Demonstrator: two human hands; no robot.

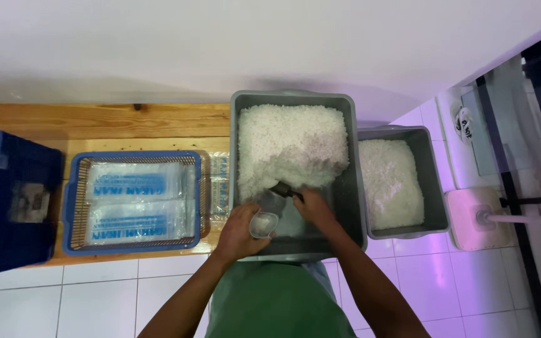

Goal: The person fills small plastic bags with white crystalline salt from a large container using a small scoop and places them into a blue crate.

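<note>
Left hand [238, 233] grips small clear cup [263, 224]; right hand [313, 206] grips dark scoop [281, 189] against white granules [292, 147] in near grey tub [350, 188].

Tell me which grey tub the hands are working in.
The larger grey tub in the middle: both hands are inside it at the white grains. The smaller tub to its right is untouched.

My one camera sits on my head, looking almost straight down from close above my hands [270, 216]. It faces the wall, with the grey tub [352, 188] centred and floor tiles [95, 294] below.
</note>
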